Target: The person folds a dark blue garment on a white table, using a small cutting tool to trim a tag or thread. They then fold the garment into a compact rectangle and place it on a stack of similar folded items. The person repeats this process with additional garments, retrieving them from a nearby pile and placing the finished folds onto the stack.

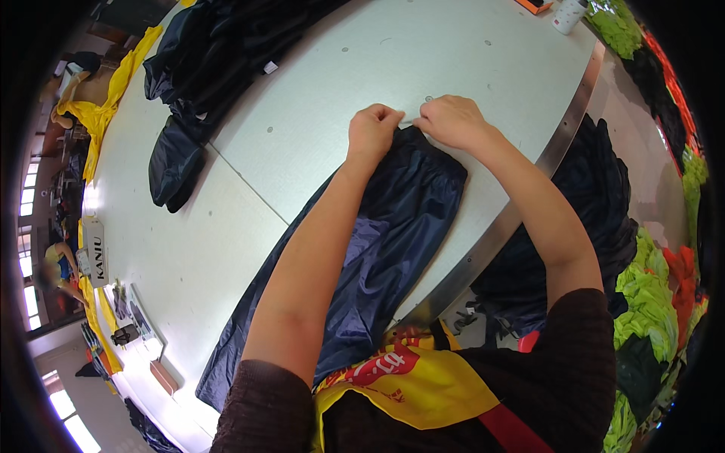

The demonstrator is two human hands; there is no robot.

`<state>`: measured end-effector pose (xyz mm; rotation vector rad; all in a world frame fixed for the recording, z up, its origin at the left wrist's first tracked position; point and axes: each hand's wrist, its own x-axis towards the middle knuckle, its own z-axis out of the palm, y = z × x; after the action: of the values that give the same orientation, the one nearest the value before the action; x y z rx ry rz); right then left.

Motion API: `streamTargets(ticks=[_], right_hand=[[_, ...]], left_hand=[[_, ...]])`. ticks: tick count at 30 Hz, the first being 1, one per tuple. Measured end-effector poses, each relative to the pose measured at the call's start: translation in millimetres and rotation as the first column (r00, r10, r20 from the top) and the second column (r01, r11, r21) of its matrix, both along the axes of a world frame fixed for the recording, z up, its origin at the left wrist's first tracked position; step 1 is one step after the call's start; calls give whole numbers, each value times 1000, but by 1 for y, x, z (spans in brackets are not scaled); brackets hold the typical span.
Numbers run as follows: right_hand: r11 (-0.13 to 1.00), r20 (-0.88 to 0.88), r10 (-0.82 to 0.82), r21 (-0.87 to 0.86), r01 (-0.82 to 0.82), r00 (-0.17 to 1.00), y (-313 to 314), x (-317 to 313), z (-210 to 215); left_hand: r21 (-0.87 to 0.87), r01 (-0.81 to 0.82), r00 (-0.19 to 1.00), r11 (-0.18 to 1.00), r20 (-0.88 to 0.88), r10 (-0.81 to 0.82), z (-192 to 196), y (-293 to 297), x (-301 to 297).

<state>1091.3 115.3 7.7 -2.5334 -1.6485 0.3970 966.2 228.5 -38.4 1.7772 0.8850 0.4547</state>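
Observation:
Navy trousers (411,226) of thin, shiny cloth lie on the pale table in front of me. Their gathered elastic waistband (442,155) points away from me, and the legs run down toward the lower left, partly under my left forearm. At the waistband's far corner, my left hand (371,134) is closed in a pinch. Just to its right, my right hand (453,121) pinches too, with its fingers curled. Between the fingertips a small white strip (408,119) shows; its kind is too small to tell.
Dark garments (219,60) are heaped at the table's far left. More dark cloth (589,219) hangs beyond the metal table edge (563,140) on my right, near bright green garments (646,294). A white cup (568,15) stands far right. Other people work at far left.

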Motion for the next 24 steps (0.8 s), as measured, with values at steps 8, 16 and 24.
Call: streamTargets(ticks=[8, 16, 24], right_hand=[[899, 375, -219, 435, 38, 900, -68, 81, -78], [894, -802, -281, -20, 447, 527, -86, -15, -48], [852, -662, 124, 452, 263, 739, -39, -43, -43]], left_hand=[[137, -273, 952, 952, 182, 247, 26, 39, -157], [653, 28, 812, 757, -457, 364, 5, -15, -395], [802, -169, 762, 573, -263, 592, -14, -12, -442]])
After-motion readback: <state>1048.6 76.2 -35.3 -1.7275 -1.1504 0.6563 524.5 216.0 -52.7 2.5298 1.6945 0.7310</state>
